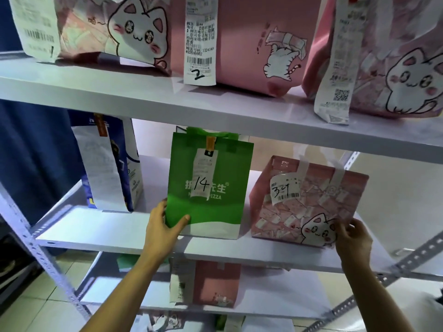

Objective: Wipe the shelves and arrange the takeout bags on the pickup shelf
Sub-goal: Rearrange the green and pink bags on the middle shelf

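Observation:
A green pizza bag (211, 202) marked 14 stands upright in the middle of the white middle shelf (100, 228). My left hand (163, 230) grips its lower left corner, thumb across the front. To its right stands a pink cat-print bag (304, 202) with a ticket marked 34. My right hand (352, 238) holds that bag's lower right corner. A blue and white bag (112, 164) stands at the left of the same shelf.
The upper shelf (134, 97) carries three pink cat bags with long receipts, one marked 2 (199, 41). A lower shelf holds another pink bag (215, 283). Perforated metal uprights (36, 255) frame the rack. Tiled floor lies below.

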The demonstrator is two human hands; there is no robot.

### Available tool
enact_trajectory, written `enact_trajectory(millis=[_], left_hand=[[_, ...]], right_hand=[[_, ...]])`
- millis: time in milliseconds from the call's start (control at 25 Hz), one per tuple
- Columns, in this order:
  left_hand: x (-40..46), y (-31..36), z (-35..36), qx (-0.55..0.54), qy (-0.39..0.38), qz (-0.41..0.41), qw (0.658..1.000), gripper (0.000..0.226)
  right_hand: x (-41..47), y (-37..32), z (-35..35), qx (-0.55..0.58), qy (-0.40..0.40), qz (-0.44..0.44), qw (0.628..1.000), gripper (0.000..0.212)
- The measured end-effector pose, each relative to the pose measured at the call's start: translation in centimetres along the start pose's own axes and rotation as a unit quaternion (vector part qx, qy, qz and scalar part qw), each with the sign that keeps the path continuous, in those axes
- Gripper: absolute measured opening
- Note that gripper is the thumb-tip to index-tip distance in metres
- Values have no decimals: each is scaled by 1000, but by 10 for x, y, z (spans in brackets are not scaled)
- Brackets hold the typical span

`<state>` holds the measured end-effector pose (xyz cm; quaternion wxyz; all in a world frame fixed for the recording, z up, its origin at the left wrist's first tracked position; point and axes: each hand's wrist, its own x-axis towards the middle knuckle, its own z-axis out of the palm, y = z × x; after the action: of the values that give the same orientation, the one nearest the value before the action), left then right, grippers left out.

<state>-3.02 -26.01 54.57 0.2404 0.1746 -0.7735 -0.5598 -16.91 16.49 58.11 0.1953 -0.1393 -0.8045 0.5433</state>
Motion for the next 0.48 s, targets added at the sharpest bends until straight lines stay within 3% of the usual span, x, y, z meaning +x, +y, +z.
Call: enact_trajectory(millis=[280,480], left_hand=[[26,3,16,28,20,-6,999,62],[35,5,28,38,23,-1,999,58]], right_hand=[[-1,-6,2,-109,24,-28,993,33],[3,-6,1,-73,41,-9,996,28]])
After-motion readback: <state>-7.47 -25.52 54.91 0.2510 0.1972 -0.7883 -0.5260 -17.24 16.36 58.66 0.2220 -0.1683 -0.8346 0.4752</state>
